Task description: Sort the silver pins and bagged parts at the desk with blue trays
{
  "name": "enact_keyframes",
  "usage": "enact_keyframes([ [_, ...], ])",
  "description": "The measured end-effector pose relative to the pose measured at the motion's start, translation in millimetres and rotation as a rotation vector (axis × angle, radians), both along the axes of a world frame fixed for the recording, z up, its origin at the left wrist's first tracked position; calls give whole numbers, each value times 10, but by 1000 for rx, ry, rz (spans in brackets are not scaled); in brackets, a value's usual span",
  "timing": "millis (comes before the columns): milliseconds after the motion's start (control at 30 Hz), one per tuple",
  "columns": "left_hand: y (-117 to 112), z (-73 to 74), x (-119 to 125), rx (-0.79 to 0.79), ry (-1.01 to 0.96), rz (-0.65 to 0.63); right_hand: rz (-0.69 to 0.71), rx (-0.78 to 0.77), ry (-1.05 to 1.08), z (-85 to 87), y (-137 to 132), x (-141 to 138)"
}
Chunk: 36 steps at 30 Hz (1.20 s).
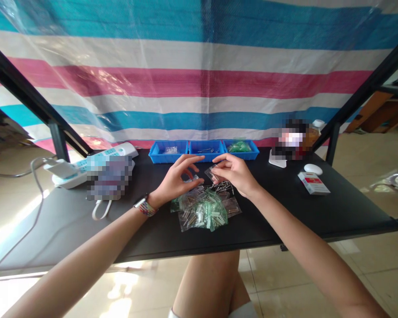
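Right hand [236,173] is pinching a small clear bag [212,174], grip nearly closed, by the bag pile's [204,213] far edge; left hand's [178,176] grip is curving loosely, can't tell if holding anything. Bag's looking light, limp, slippery; edge-pinching's probably suiting it.

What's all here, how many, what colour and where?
Table: one, black, centre
Bins: three, blue, at back
Bags: many, clear/green, middle
Metal bits: many, silvery, by bags
Power strip: one, white/blue, left
Cable: count unclear, white, left
Box: one, white/red, right
Oval thing: one, white, behind box
Bottle: one, amber, right
Blurred patches: two, mixed, left and right
Sheet: one, blue/pink/white, behind
Wristband: one, multicoloured, left wrist
Left hand: one, bare, above bags
Right hand: one, bare, holding bag
Legs: two, bare, below
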<state>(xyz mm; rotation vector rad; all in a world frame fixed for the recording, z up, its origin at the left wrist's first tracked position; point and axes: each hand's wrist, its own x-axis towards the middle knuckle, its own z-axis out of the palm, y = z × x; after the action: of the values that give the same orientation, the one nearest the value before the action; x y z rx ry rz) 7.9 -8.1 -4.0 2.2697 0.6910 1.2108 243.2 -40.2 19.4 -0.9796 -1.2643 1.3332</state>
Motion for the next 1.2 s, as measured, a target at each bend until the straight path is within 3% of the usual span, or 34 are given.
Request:
enact_keyframes([
  [100, 0, 33, -8, 133, 6, 8, -5, -13, 41, -77, 230, -243],
  [233, 13, 35, -17, 204, -36, 108, -3, 1, 99, -146, 305, -384],
  [333, 23, -4, -11, 121, -75, 215, 10, 123, 12, -149, 265, -387],
  [433, 33, -57, 3, -10, -162, 242, 36, 180, -77, -159, 232, -373],
  [567, 36, -81, 16, -63, -186, 208, 101, 30, 45, -201, 230, -362],
  [767, 25, 22, -14, 235, 3, 188, 144, -133, 175, -177, 205, -279],
  [867, 40, 36, -37, 259, 21, 173, 209, -178, 201, -129, 180, -241],
  [1033, 125, -23, -74, -24, -135, 265, 175, -81, 120, -5, 113, -177],
  [1200, 331, -63, -184, -308, -416, 364, 112, 183, -218, 121, -228, 53],
])
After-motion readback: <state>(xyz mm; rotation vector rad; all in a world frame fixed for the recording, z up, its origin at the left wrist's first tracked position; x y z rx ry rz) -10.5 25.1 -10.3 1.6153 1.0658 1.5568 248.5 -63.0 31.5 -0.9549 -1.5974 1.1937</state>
